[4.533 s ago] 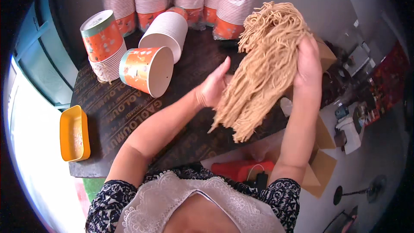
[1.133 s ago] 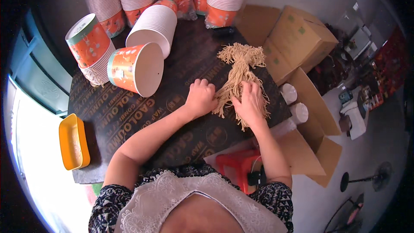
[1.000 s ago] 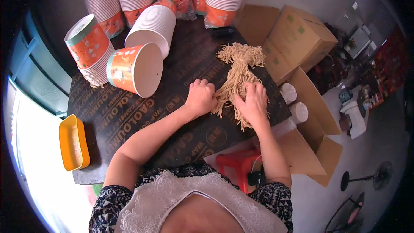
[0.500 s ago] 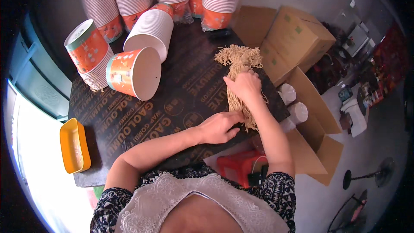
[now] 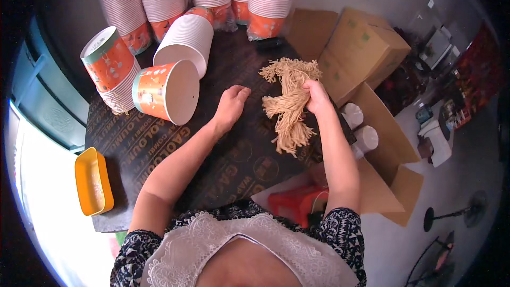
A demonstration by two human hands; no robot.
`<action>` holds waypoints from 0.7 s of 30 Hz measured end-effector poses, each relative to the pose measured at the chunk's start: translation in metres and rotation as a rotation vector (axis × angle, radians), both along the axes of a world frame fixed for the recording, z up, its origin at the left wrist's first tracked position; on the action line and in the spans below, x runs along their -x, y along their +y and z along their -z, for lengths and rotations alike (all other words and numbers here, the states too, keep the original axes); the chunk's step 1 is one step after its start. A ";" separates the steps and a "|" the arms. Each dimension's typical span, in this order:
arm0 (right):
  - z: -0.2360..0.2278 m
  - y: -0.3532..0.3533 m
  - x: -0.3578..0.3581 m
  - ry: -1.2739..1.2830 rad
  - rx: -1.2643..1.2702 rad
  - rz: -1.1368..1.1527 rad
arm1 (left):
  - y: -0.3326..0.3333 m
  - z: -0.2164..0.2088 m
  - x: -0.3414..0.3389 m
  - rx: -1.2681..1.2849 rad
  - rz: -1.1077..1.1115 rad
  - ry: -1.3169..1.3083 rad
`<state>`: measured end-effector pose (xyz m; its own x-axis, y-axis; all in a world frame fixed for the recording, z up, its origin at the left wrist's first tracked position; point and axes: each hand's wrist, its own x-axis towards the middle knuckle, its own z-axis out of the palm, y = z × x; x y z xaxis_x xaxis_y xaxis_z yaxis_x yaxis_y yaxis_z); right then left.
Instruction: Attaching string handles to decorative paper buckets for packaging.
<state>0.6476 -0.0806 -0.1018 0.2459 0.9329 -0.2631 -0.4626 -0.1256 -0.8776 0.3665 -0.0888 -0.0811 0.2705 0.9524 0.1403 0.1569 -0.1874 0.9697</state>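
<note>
A bunch of long tan noodles (image 5: 289, 109) lies near the right edge of the dark printed table. My right hand (image 5: 317, 97) is closed around the side of the bunch, where part of the strands is folded over to the left. The frayed ends spread out at the top and bottom. To the left, my left hand (image 5: 232, 107) hovers over the table with its fingers curled together; no object shows in it. Nearest to it is an orange paper bucket (image 5: 151, 91) lying on its side, its white mouth facing right.
Behind that bucket lies a nested stack of white-rimmed buckets (image 5: 186, 40). An upturned stack (image 5: 109, 64) stands left of it, and several plastic-wrapped stacks (image 5: 271, 0) line the back. A yellow tray (image 5: 91, 180) sits at the left edge. Cardboard boxes (image 5: 366, 48) and a red stool (image 5: 297, 202) are beside the table.
My left hand has left the lower end of the noodles and moved left and away from me. The noodles, straight before, are now folded over in my right hand's grip.
</note>
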 end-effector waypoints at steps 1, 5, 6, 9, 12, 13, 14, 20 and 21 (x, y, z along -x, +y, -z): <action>-0.007 -0.001 0.016 0.062 0.012 -0.002 | 0.016 0.015 0.010 0.067 0.106 -0.043; -0.012 -0.012 0.036 0.177 -0.047 0.071 | 0.028 0.024 -0.014 0.562 0.335 -0.410; -0.013 -0.013 0.045 0.163 -0.052 0.103 | 0.027 0.026 -0.017 0.628 0.383 -0.466; 0.011 -0.010 0.031 0.294 -0.203 0.120 | 0.001 0.009 -0.045 0.769 0.523 -0.558; 0.023 -0.005 0.026 0.414 -0.242 0.095 | -0.014 0.000 -0.047 0.756 0.636 -0.617; 0.027 -0.002 0.020 0.415 -0.219 0.053 | -0.013 0.002 -0.043 0.695 0.598 -0.551; 0.028 -0.001 0.010 0.352 -0.161 0.088 | -0.016 -0.010 -0.041 0.735 0.461 -0.467; -0.004 -0.026 -0.005 -0.267 -0.093 0.062 | -0.024 -0.007 -0.004 0.830 0.436 -0.340; -0.011 -0.029 -0.004 -0.493 -0.095 0.024 | -0.027 -0.007 0.002 0.858 0.443 -0.231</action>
